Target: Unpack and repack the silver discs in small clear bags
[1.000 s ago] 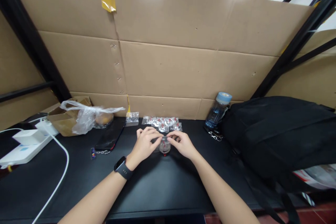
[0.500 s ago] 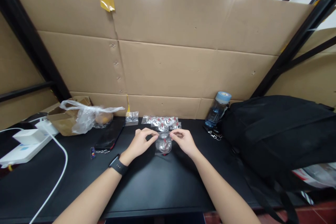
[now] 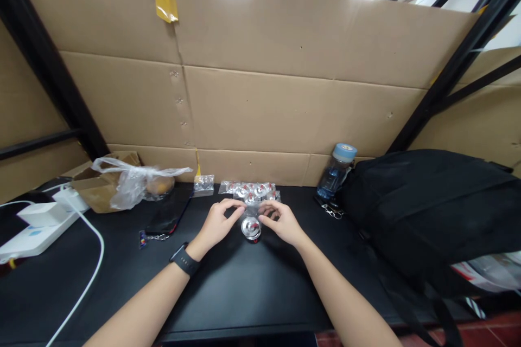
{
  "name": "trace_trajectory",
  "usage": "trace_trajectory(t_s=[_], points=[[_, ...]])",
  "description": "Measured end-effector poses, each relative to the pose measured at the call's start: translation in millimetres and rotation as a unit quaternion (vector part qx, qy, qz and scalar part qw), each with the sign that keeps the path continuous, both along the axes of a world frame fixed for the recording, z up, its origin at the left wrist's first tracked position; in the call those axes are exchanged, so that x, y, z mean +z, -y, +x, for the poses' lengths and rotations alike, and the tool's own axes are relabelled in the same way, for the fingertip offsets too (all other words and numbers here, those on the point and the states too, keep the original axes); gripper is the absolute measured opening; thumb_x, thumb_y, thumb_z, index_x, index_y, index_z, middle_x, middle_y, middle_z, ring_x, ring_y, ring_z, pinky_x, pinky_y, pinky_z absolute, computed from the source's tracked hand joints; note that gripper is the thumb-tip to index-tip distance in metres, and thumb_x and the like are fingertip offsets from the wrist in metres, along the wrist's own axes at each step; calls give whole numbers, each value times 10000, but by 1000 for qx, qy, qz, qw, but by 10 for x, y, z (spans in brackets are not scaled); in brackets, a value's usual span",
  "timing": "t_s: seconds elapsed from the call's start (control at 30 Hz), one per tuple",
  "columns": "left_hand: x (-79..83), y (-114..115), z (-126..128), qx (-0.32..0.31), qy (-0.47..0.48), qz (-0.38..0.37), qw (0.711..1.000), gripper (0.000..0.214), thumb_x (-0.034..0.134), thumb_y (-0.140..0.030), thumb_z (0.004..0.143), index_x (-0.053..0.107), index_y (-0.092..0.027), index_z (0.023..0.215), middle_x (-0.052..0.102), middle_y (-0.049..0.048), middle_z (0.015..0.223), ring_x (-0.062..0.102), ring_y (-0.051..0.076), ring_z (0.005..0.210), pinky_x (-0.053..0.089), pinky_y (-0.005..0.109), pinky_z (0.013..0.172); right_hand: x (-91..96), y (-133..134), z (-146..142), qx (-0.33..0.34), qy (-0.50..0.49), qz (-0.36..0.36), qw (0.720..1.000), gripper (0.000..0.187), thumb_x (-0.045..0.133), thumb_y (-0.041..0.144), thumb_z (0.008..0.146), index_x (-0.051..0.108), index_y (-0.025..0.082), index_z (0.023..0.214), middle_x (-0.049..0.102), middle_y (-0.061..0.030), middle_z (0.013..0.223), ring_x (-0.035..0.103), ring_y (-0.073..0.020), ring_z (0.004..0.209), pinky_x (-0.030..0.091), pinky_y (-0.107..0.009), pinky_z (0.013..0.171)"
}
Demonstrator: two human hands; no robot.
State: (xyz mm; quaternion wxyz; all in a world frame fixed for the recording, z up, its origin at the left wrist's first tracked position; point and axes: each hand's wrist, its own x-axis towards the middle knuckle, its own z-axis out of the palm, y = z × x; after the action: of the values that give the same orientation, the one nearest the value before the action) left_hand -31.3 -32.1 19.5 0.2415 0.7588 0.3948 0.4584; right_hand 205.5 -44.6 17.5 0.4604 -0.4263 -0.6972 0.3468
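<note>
As we look down at the middle of the frame, our left hand (image 3: 217,222) and right hand (image 3: 280,222) meet over the black desk (image 3: 244,287). Both hands are pinching the top edge of a small clear bag (image 3: 251,226) between thumb and fingertips. A round silver piece with a red part sits inside it. We cannot tell whether the bag's lower end rests on the desk or hangs just above it.

Just behind our hands, toward the cardboard wall (image 3: 285,108), lies a pile of bagged pieces (image 3: 250,191) of the same kind. From that we judge several already packed, with this one in hand. Whether its mouth is sealed is too small to tell. One more single bag (image 3: 203,184) lies apart, left of the pile. A phone (image 3: 169,211) and keychain (image 3: 152,237) lie left of centre, with a water bottle (image 3: 336,172) and black backpack (image 3: 427,206) at the right.
</note>
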Motion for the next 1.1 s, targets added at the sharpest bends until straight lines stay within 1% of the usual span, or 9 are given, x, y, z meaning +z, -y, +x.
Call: trace_trajectory(t_s=[0.13,0.23,0.37,0.6,0.7,0.77,0.87,0.97,1.1], points=[[12,13,24,-8,27,-2,1000,235,586,-379,949,716,-226,1071,734,50,1118,664,208,1071,493,335,978,-11,0,-23,-20,-17,15,1000,183,698,361,855,753,193,907,747,-61,885,668,-198,795,492,-300,690],[-6,9,35,-7,4,5,1000,265,623,-366,923,687,-240,1147,721,52,1153,653,215,1105,486,345,997,-19,-13,-32,-24,-79,12,997,208,725,380,840,742,190,920,738,-71,905,672,-208,826,518,-319,747],[-23,-9,16,13,-17,7,1000,200,611,-350,923,731,-242,1042,738,53,1066,675,211,1025,499,342,952,-37,-32,-27,-13,-134,-10,991,277,763,390,807,698,202,1000,716,-57,912,671,-200,855,528,-326,799],[-64,-51,20,11,71,-81,994,234,631,-384,891,738,-198,984,751,67,1029,695,225,965,540,312,830,-70,-35,-34,-1,-101,-31,994,344,747,399,810,648,211,1080,688,-31,867,647,-177,801,504,-300,727],[-73,-48,35,-2,93,-116,989,274,627,-390,891,695,-195,1071,751,56,935,704,217,881,543,303,759,-59,-28,-48,-5,-99,-39,994,386,744,393,806,617,223,1128,675,-12,831,635,-170,758,494,-296,707],[-37,-16,30,26,87,-84,992,291,588,-387,918,645,-204,1136,737,47,918,694,213,886,531,316,779,-57,-31,-50,-12,-97,-43,994,387,743,394,802,606,223,1122,667,-6,806,631,-170,738,490,-298,701],[73,73,8,75,-5,57,996,300,597,-404,911,608,-216,1145,697,71,1070,637,241,1045,461,388,922,-65,-44,-41,-30,-97,-48,994,392,746,393,794,591,223,1112,668,1,782,628,-167,711,485,-301,702],[153,161,15,16,-160,173,972,395,714,-409,826,619,-236,1168,651,91,1207,561,280,1169,377,421,973,-73,-52,-34,-21,-106,-66,992,417,768,387,770,577,225,1104,676,10,764,624,-159,680,476,-297,697],[103,180,78,-35,-253,224,941,250,565,-224,948,651,-262,1180,686,71,1182,594,220,1095,344,381,900,-68,-37,-52,-1,-129,-90,987,448,794,381,745,568,219,1096,688,11,761,626,-154,674,474,-297,705]])
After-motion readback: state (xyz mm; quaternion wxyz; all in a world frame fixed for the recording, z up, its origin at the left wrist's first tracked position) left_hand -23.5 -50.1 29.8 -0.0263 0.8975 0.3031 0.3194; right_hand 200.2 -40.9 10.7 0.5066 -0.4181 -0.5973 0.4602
